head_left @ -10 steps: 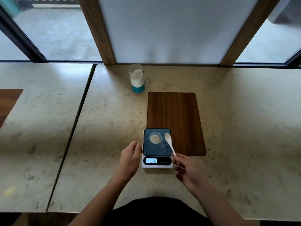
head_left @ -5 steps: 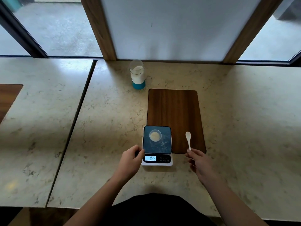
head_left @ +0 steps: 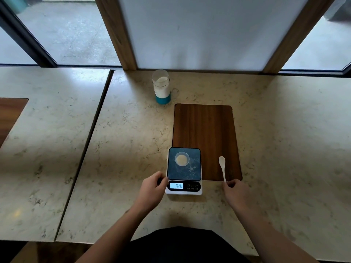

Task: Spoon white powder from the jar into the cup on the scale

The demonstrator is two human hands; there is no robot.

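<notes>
A small clear cup [head_left: 182,158] holding pale powder sits on the dark platform of a white kitchen scale [head_left: 184,170], whose display is lit. My left hand [head_left: 152,190] rests against the scale's front left corner, fingers curled. A white spoon [head_left: 222,167] lies flat on the wooden board [head_left: 206,130], bowl pointing away from me. My right hand [head_left: 236,192] pinches the end of its handle. A clear jar [head_left: 161,86] with a teal base, part full of white powder and with no lid, stands far behind the scale near the wall.
The marble counter [head_left: 123,149] has a dark seam running down its left side. Another wooden board [head_left: 9,114] shows at the far left edge. A white wall panel and wooden posts close the back.
My right hand carried the spoon from over the scale to the right and laid it down on the wooden board. My left hand stayed at the scale's corner.
</notes>
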